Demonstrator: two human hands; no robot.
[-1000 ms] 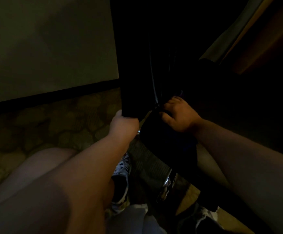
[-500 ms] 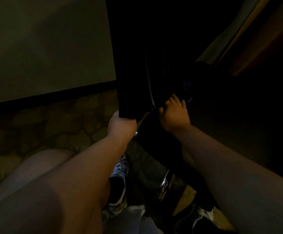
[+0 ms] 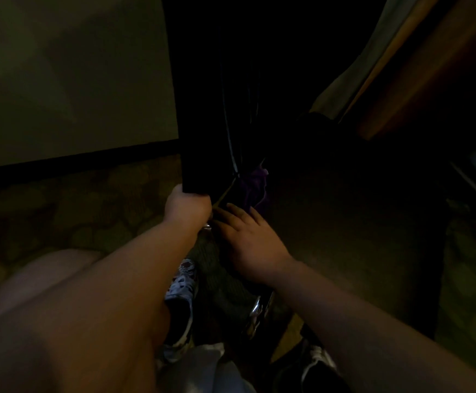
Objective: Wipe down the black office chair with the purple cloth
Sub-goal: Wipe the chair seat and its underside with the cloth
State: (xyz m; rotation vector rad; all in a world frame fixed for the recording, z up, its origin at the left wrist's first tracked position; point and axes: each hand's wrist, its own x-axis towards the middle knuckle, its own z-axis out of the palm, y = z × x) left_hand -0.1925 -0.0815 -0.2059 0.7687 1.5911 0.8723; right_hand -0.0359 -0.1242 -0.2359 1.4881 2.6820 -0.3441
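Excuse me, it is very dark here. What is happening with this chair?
A person is cleaning a black chair in dim light. The left hand grips the chair's lower edge. The right hand is spread open, its fingertips at the purple cloth, which lies against the chair. Whether they pinch the cloth is unclear.

place: I read a dim carpeted room | cues: patterned carpet [image 3: 89,211], plain wall [image 3: 69,72], black office chair [image 3: 202,109]

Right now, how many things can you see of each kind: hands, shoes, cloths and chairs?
Hands: 2, left hand and right hand
Shoes: 2, left shoe and right shoe
Cloths: 1, purple cloth
Chairs: 1, black office chair
Total: 6
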